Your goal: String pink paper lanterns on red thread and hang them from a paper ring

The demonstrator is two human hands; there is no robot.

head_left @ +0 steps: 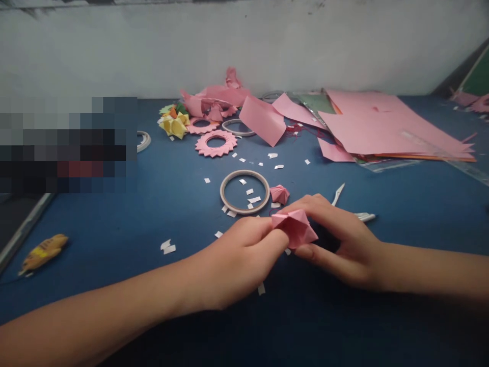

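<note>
A small folded pink paper piece [300, 229] is held between both hands, its hollow side facing the camera. My left hand [248, 255] grips its left edge, with the thumb reaching into the hollow. Around its right side curve the fingers of my right hand [340, 239], thumb below and fingers above. Just behind the hands lies another folded pink piece [279, 194], beside a roll of white tape [225, 203] that lies flat on the blue table [114, 229].
Pink paper sheets [378, 127] are stacked at the back right. Pink rings [206, 148] and a yellow folded paper [174, 125] lie at the back. Scissors [338, 194] are partly behind my right hand. A brown figure [44, 253] lies left; white scraps are scattered about.
</note>
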